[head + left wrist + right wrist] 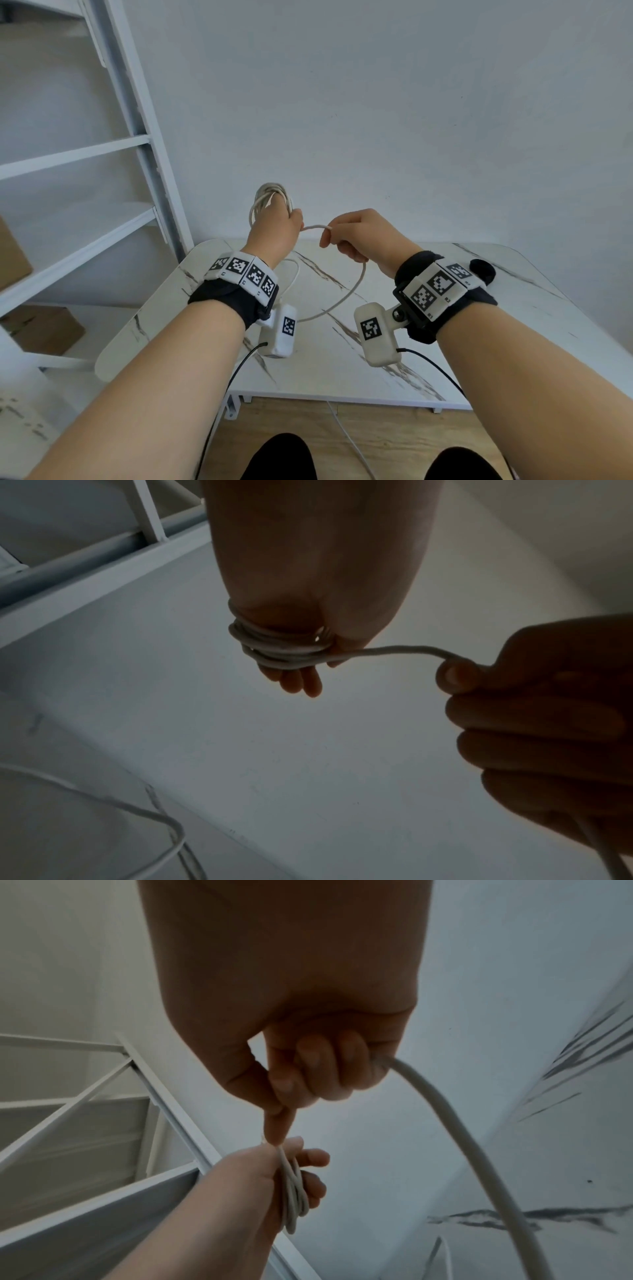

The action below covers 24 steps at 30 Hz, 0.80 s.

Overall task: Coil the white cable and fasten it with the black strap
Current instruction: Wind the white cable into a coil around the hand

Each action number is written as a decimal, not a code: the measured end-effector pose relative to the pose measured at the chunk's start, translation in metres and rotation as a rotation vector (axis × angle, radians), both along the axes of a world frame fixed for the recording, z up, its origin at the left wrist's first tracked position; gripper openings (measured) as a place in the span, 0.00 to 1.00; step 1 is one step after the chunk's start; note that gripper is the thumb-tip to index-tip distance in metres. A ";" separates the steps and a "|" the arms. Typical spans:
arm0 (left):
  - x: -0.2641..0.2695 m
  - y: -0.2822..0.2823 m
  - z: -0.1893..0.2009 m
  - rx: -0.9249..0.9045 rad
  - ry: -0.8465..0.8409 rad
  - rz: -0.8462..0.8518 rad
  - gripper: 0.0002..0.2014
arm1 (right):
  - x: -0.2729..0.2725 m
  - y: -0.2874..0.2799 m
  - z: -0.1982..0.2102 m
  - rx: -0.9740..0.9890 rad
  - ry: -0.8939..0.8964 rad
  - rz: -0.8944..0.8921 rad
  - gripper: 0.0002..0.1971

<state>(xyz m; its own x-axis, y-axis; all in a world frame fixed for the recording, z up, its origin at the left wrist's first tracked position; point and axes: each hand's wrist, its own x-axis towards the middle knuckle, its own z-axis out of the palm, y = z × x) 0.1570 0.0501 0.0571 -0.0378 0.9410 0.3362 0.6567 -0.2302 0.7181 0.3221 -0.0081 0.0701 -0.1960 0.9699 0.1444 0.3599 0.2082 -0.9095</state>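
Observation:
The white cable [315, 226] is wound in several turns round my left hand [275, 228], forming a coil [270, 195] above the table's far edge. In the left wrist view the coil [274, 647] wraps the fingers [301, 683], and the thumb presses on it. My right hand [359, 233] grips the cable [462, 1137] a short span to the right. Its slack [342, 298] hangs in a loop down to the table. A black rounded piece [483, 270] lies behind the right wristband; whether it is the strap I cannot tell.
A white marble-pattern table [445, 342] lies under both hands against a plain wall. A white metal shelf rack [102, 154] stands at the left with cardboard boxes [44, 329] on it. Thin black wires [239, 370] trail from the wrist cameras.

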 end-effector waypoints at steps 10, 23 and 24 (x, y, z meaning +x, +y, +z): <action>0.012 -0.014 0.000 -0.219 -0.055 -0.185 0.13 | 0.014 0.011 -0.003 0.138 -0.013 -0.169 0.11; 0.010 -0.024 0.008 -0.411 -0.176 -0.368 0.19 | 0.023 0.022 -0.013 0.309 -0.057 -0.382 0.11; 0.009 -0.025 0.007 -0.405 -0.179 -0.371 0.16 | 0.024 0.023 -0.014 0.309 -0.057 -0.391 0.08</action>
